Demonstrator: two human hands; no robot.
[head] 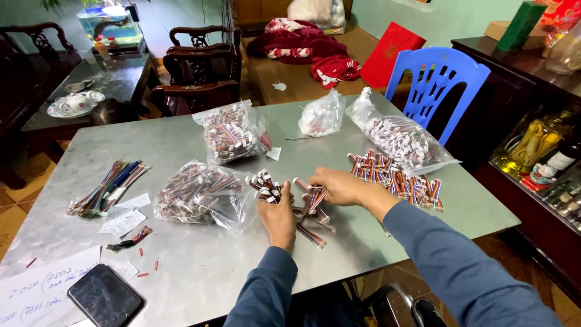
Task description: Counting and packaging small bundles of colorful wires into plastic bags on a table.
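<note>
My left hand (pixel 277 219) grips a bunch of short striped wire connectors (pixel 265 185) with white plug ends, held upright over the grey metal table (pixel 200 266). My right hand (pixel 340 186) pinches one more short connector (pixel 302 184) beside that bunch. Under and between both hands lie a few loose connectors (pixel 311 233). A larger spread of the same connectors (pixel 396 178) rests just right of my right hand. Both arms wear blue sleeves.
Clear bags of connectors sit at the left (pixel 196 194), centre back (pixel 233 132) and right back (pixel 396 138), plus a small knotted bag (pixel 322 115). Long coloured wires (pixel 109 188), paper slips, a black phone (pixel 105 298) and a blue plastic chair (pixel 437 85) surround them.
</note>
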